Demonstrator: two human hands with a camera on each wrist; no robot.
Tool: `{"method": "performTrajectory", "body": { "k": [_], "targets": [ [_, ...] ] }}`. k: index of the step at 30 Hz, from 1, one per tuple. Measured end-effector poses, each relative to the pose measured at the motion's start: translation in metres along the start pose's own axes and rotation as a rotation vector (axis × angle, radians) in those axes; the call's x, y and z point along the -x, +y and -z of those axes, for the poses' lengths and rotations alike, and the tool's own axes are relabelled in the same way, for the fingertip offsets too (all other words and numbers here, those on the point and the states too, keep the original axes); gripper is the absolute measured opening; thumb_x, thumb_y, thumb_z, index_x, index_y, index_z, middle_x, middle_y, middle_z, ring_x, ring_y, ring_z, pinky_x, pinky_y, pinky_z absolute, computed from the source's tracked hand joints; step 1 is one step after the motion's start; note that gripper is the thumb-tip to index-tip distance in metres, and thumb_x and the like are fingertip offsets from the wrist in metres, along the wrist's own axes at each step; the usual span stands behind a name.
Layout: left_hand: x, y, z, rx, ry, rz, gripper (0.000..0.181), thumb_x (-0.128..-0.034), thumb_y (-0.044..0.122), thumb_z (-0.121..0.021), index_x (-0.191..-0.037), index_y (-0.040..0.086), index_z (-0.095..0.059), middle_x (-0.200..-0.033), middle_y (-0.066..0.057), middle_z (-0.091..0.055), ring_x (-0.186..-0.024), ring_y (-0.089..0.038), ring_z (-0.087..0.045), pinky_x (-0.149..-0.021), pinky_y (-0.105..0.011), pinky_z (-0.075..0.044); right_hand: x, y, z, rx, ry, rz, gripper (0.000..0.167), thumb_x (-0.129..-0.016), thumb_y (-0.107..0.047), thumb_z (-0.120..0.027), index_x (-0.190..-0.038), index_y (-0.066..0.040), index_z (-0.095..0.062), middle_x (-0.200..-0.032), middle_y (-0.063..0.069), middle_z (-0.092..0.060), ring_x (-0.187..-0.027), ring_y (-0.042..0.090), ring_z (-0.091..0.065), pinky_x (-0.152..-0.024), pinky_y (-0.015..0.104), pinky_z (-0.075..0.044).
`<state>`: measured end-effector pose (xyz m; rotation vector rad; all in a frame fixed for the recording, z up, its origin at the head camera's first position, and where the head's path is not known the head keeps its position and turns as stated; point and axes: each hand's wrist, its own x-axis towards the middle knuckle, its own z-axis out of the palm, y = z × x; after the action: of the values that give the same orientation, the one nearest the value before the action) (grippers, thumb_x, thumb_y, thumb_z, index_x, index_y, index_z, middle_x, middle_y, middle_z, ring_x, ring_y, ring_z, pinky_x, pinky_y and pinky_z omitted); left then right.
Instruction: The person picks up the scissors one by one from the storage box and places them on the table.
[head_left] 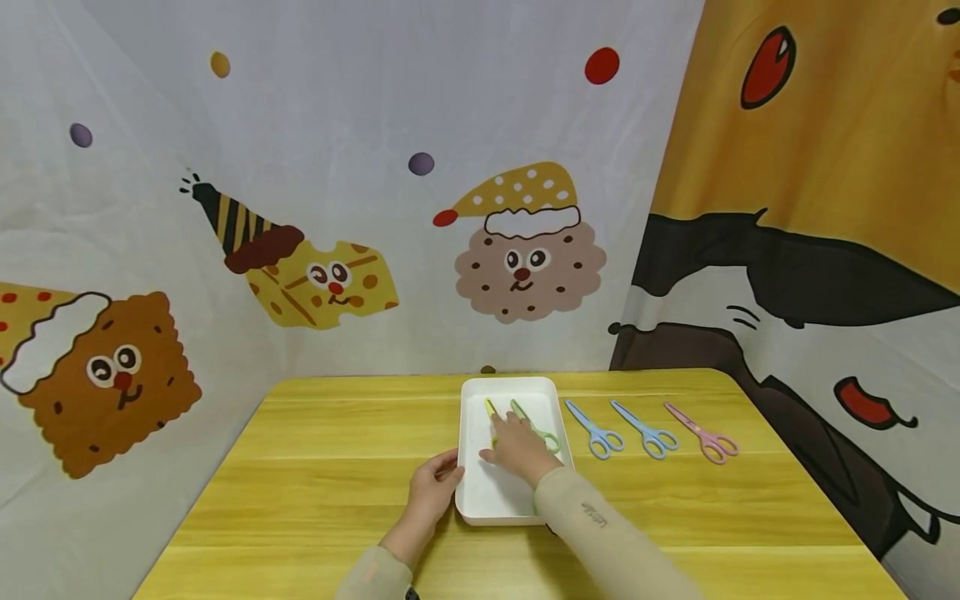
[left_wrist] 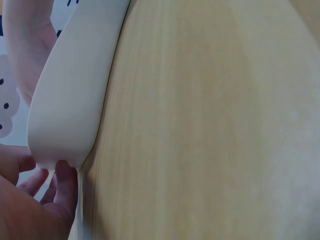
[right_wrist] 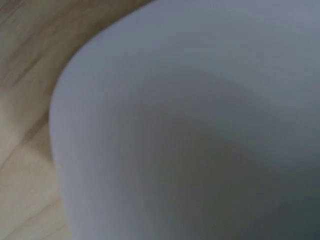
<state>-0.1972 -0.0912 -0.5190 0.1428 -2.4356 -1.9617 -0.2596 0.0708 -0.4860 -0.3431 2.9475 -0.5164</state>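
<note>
A white tray (head_left: pixel 495 500) lies on the wooden table, and its left wall is held between the thumb and fingers of my left hand (head_left: pixel 432 492). In the left wrist view that hand (left_wrist: pixel 47 195) is at the tray's rounded corner (left_wrist: pixel 70 115). My right hand (head_left: pixel 520 448) reaches into the tray over yellow scissors (head_left: pixel 491 407), fingers extended and thumb apart; it covers much of their handles. Beside them in the tray lie green scissors (head_left: pixel 550 439), partly behind the hand. The right wrist view shows only the blurred white tray (right_wrist: pixel 150 100).
To the tray's right, two blue scissors (head_left: pixel 596 432) (head_left: pixel 647 431) and one pink pair (head_left: pixel 705 435) lie in a row, blades pointing away. The wooden table (head_left: pixel 315 483) extends on both sides. A printed curtain (head_left: pixel 360 125) hangs behind its back edge.
</note>
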Motion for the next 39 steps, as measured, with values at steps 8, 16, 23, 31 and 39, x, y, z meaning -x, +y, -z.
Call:
{"method": "performTrajectory", "body": {
  "k": [8, 16, 23, 31, 39],
  "targets": [
    [-0.001, -0.002, 0.000, 0.001, 0.001, -0.012, 0.034, -0.0897, 0.006, -0.062, -0.122, -0.006, -0.059, -0.114, -0.024, -0.063, -0.103, -0.031, -0.063, -0.085, -0.034, -0.056, 0.000, -0.003, -0.002, -0.014, 0.036, -0.036, 0.074, -0.083, -0.041, -0.070, -0.139, -0.001, -0.043, -0.138, 0.026, -0.043, -0.126, 0.044, -0.042, -0.100, 0.054, -0.043],
    [-0.001, -0.002, -0.001, 0.001, 0.004, -0.014, 0.034, -0.0894, 0.004, -0.061, -0.122, -0.006, -0.059, -0.114, -0.024, -0.063, -0.103, -0.031, -0.063, -0.085, -0.033, -0.056, -0.003, 0.000, -0.011, 0.030, 0.106, -0.056, 0.070, -0.079, -0.037, -0.075, -0.126, 0.008, -0.051, -0.123, 0.026, -0.050, -0.113, 0.039, -0.050, -0.096, 0.050, -0.048],
    [-0.002, -0.003, -0.001, 0.003, 0.002, -0.012, 0.034, -0.0898, 0.005, -0.061, -0.122, -0.006, -0.059, -0.114, -0.023, -0.063, -0.102, -0.030, -0.063, -0.085, -0.033, -0.056, -0.002, -0.004, -0.012, 0.041, 0.129, -0.105, 0.049, -0.076, -0.033, -0.078, -0.101, 0.006, -0.063, -0.110, 0.022, -0.053, -0.101, 0.033, -0.050, -0.082, 0.045, -0.053],
    [-0.004, -0.006, -0.001, -0.007, 0.015, -0.030, 0.034, -0.0890, 0.005, -0.062, -0.121, -0.007, -0.059, -0.112, -0.023, -0.064, -0.101, -0.030, -0.063, -0.083, -0.031, -0.056, -0.002, -0.006, -0.010, 0.054, 0.119, -0.090, 0.044, -0.078, -0.031, -0.077, -0.099, 0.006, -0.064, -0.109, 0.021, -0.052, -0.100, 0.033, -0.051, -0.084, 0.044, -0.052],
    [-0.004, -0.003, -0.002, -0.003, 0.018, -0.029, 0.034, -0.0888, 0.005, -0.062, -0.120, -0.006, -0.060, -0.112, -0.023, -0.064, -0.102, -0.031, -0.063, -0.083, -0.032, -0.056, -0.001, -0.004, -0.007, 0.068, 0.129, -0.039, 0.037, -0.078, -0.025, -0.076, -0.097, 0.004, -0.064, -0.108, 0.021, -0.053, -0.099, 0.035, -0.052, -0.085, 0.046, -0.052]
  ]
}}
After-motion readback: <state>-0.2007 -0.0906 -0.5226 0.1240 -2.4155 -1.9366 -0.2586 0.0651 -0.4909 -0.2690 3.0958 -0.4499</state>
